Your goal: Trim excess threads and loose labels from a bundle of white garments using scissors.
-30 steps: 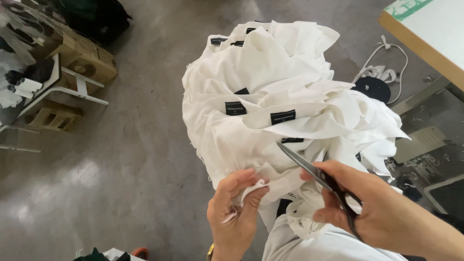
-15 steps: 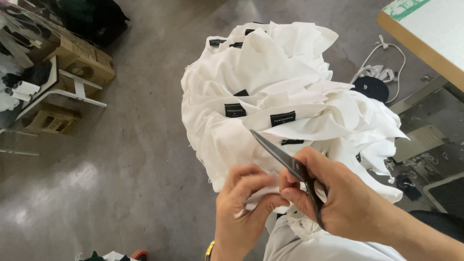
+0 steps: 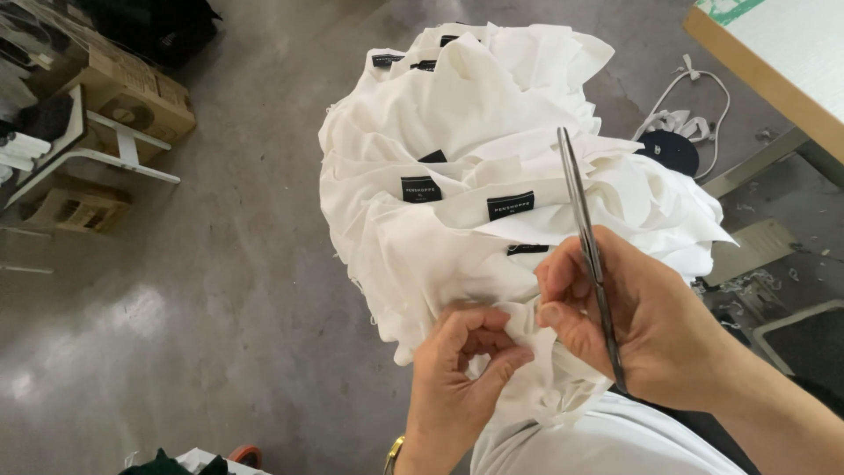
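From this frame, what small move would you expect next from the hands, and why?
Probably tipping the slim metal snips back down toward the white fabric: the left hand pinches a fold there, while the right hand holds the blades pointing up, clear of the cloth.

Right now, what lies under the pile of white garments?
Nothing that supports the pile of white garments shows; the cloth covers it. Around its edges only grey concrete floor appears. Near the bottom, the left hand pinches the fabric; the right hand holds scissors.
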